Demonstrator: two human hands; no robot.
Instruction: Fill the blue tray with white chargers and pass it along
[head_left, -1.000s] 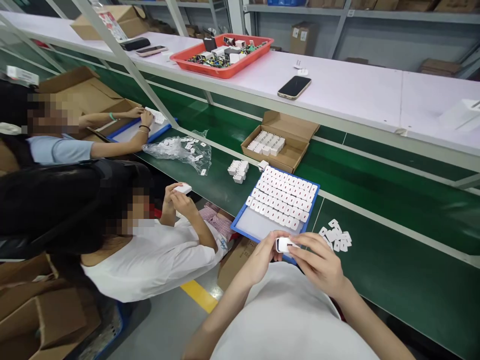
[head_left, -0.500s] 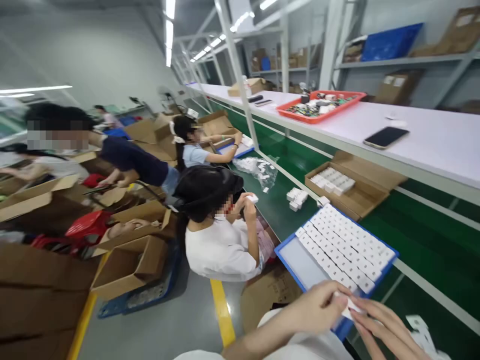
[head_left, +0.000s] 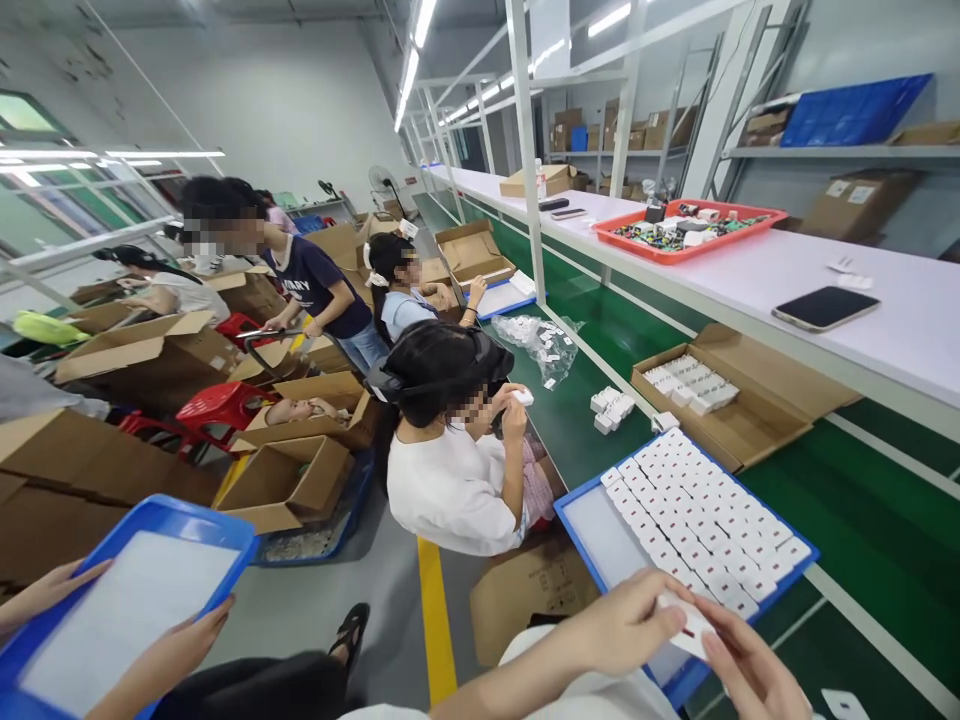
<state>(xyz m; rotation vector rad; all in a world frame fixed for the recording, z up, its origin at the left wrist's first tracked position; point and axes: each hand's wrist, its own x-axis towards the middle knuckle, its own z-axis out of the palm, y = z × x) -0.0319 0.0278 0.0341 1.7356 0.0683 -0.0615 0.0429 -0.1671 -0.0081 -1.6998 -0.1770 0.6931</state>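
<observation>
Head view: left hand (head_left: 630, 618) and right hand (head_left: 756, 665) pinch a white piece (head_left: 691, 640) near the tray (head_left: 615, 540) (rows (head_left: 697, 520) of others lie in it), a box (head_left: 769, 380) beyond; handling that one piece seems the step, next calling for a steady pinch.

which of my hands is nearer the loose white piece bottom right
Right: the right hand is just left of the loose white piece; the left hand is farther left.

Left hand (head_left: 630, 622) and right hand (head_left: 746, 660) close together, left forearm (head_left: 525, 672) slanted — fingers (head_left: 724, 660) bent, pinching
</observation>
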